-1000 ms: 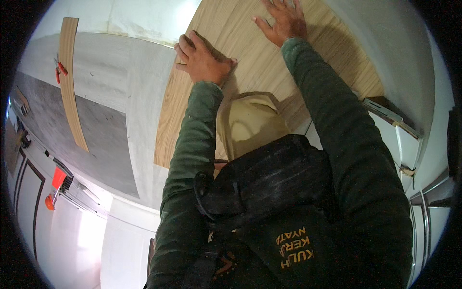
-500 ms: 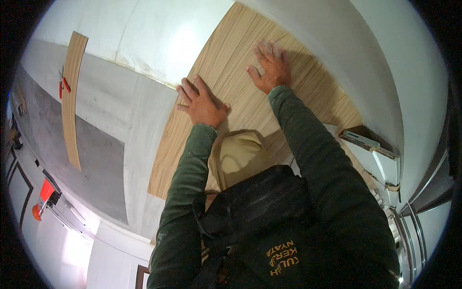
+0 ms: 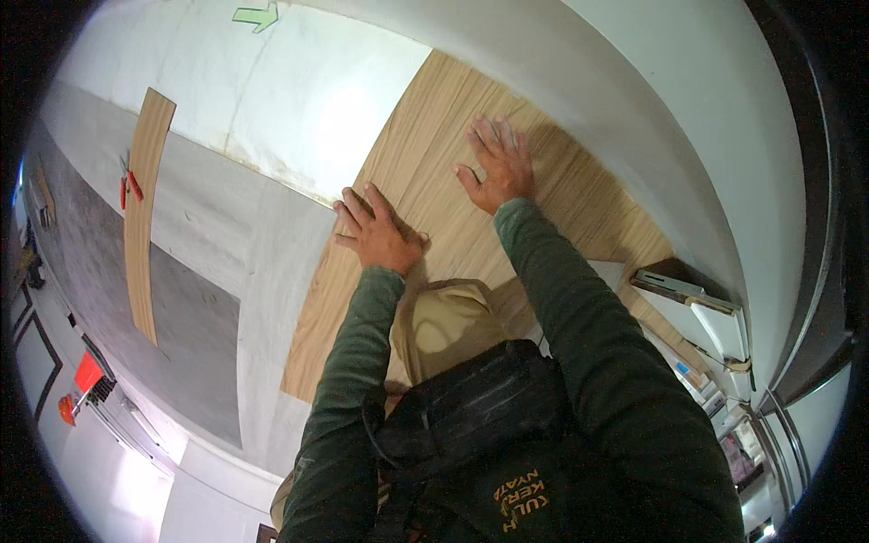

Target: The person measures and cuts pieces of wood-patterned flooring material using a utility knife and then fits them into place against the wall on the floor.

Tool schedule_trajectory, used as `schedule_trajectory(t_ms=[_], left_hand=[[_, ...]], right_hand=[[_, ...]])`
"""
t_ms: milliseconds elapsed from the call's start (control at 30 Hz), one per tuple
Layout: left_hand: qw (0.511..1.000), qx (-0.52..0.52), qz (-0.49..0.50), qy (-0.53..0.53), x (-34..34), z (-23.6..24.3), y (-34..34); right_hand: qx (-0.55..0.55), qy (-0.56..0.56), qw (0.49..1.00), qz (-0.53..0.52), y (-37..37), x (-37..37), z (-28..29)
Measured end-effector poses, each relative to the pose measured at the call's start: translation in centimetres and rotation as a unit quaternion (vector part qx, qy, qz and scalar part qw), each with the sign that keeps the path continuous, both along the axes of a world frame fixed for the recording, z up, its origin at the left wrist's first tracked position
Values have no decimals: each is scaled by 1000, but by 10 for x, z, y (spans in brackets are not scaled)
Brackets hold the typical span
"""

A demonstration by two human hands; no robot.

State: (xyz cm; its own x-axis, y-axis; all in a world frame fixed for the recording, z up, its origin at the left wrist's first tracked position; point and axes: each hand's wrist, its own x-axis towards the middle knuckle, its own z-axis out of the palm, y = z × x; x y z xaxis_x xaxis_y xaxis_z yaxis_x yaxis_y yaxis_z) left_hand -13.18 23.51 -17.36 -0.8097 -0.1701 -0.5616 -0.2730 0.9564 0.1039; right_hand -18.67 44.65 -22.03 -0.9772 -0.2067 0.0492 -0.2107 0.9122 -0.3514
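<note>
Wood-grain floor planks (image 3: 434,118) in light brown lie side by side in front of me. My left hand (image 3: 385,240) presses flat on them near their left edge, its fingers spread. Farther off and to the right, my right hand (image 3: 502,172) also lies on the planks with its palm down and fingers apart. Neither hand holds anything. Off to the left lies a loose narrow plank (image 3: 145,217) of similar wood grain. A pair of red-handled pliers or cutters (image 3: 131,187) rests against its left side.
Pale floor (image 3: 299,118) with a green arrow (image 3: 257,17) lies beyond the planks. Grey flooring (image 3: 195,299) spreads left. A curved-looking white wall (image 3: 652,118) borders the right, with a metal-edged white piece (image 3: 692,294) beside it. An orange-handled tool (image 3: 77,403) lies far left.
My view has tilted, so the scene sits lower in the picture and a green arrow shows at the top. Both hands remain flat on the planks in about the same places.
</note>
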Motion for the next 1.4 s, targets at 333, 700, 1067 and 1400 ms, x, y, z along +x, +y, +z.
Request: schedule_trajectory(t_ms=[333,700,1067,1400], left_hand=[[1000,-10,-17,1,0,-2,2],[999,-42,-32,-2,0,-2,6],[999,-28,-36,12,5,-9,1],[999,-23,-24,-1,3,-4,0]], right_hand=[[-10,-25,1000,-7,2,2,0],[-19,-24,1000,-9,1,3,1],[-13,-11,1000,-9,2,4,1],[-13,-14,1000,-10,0,2,6]])
